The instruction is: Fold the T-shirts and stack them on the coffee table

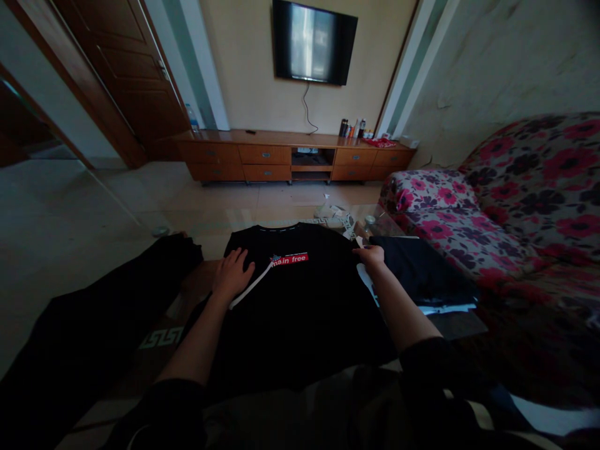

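A black T-shirt [300, 312] lies spread on a glass table, its neckline facing away from me. A red "main free" print and a white stripe cross its chest. My left hand [233, 273] rests flat on the shirt's left part, fingers stretched out. At the shirt's right upper edge, my right hand [370, 256] is closed, fingers pinching the sleeve area. To the right, beside that forearm, is a folded dark garment stack [422, 272] with a pale layer beneath. Another black garment [112, 306] lies to the left.
A floral sofa [440, 194] stands close on the right. Across the floor is a long wooden TV cabinet [265, 155] with bottles [351, 129] on top. A television [314, 40] hangs above it. The glass table's edge [215, 223] has a patterned border.
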The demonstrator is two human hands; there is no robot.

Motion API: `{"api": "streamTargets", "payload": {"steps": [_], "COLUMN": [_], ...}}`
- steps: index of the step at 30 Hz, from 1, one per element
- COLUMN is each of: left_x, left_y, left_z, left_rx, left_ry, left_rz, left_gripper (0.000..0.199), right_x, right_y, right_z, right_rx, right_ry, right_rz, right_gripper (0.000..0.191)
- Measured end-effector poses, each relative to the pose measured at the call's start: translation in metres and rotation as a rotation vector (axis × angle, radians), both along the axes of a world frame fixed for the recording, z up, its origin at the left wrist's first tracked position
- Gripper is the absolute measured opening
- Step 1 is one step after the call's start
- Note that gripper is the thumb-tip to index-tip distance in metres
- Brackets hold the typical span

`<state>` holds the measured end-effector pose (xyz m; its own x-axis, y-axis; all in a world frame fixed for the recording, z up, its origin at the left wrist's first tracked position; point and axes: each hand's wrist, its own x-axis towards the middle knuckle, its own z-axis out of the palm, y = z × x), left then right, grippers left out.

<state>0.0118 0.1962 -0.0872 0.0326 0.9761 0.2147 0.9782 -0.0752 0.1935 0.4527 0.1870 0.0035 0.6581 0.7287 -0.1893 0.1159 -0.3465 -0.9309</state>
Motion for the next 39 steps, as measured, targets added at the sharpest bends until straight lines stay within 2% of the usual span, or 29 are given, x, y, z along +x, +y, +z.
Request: {"api": "streamTargets", "payload": {"steps": [2, 3, 4, 6, 8, 10, 12, 15, 21, 25, 28, 30, 34, 36, 39], "left_x": [0.000, 0.000, 0.000, 0.000, 0.000, 0.001, 0.001, 0.001, -0.001, 0.000, 0.005, 0.009, 0.017, 0.018, 0.015], "left_y": [0.000, 0.000, 0.001, 0.000, 0.000, -0.001, -0.002, -0.002, -0.002, -0.005, -0.005, -0.004, -0.006, -0.008, -0.010], "left_z": [0.000, -0.001, -0.001, 0.000, 0.001, 0.002, 0.002, 0.001, 0.000, 0.005, 0.012, 0.016, 0.013, 0.008, 0.003], "left_rx": [-0.005, -0.006, -0.006, -0.001, 0.001, -0.001, -0.002, 0.001, 0.001, 0.002, 0.029, 0.042, -0.019, -0.046, -0.056], "left_ry": [-0.001, -0.001, -0.001, -0.003, -0.005, -0.003, 0.000, 0.005, 0.032, 0.065, 0.119, 0.136, 0.083, 0.071, 0.072], "left_rz": [0.007, 0.007, 0.004, -0.004, -0.005, 0.000, -0.002, -0.006, -0.021, -0.034, -0.045, -0.064, -0.081, -0.086, -0.103], "left_gripper": [0.063, 0.063, 0.063, 0.063, 0.064, 0.063, 0.062, 0.061, 0.063, 0.062, 0.057, 0.056, 0.066, 0.072, 0.077], "right_x": [-0.009, -0.015, -0.022, -0.034, -0.043, -0.046, -0.044, -0.038, -0.041, -0.047, -0.048, -0.048, -0.057, -0.063, -0.071], "right_y": [-0.005, -0.009, -0.014, -0.024, -0.034, -0.040, -0.042, -0.042, -0.040, -0.022, -0.002, 0.008, 0.015, 0.013, 0.008], "right_z": [0.000, -0.001, -0.003, -0.010, -0.019, -0.029, -0.038, -0.043, -0.034, -0.026, -0.024, -0.028, -0.045, -0.056, -0.069], "right_rx": [0.097, 0.181, 0.268, 0.369, 0.313, 0.213, 0.169, 0.188, 0.080, 0.004, 0.127, 0.189, 0.176, 0.093, -0.080], "right_ry": [-0.162, -0.273, -0.393, -0.615, -0.765, -0.883, -0.964, -1.019, -1.044, -0.969, -0.927, -0.923, -1.018, -1.086, -1.120], "right_rz": [0.025, 0.104, 0.239, 0.613, 0.920, 1.052, 1.085, 1.098, 1.055, 0.950, 0.809, 0.777, 0.853, 0.912, 0.964], "right_gripper": [0.043, 0.042, 0.044, 0.052, 0.061, 0.063, 0.051, 0.037, 0.026, 0.039, 0.028, 0.035, 0.052, 0.059, 0.059]}}
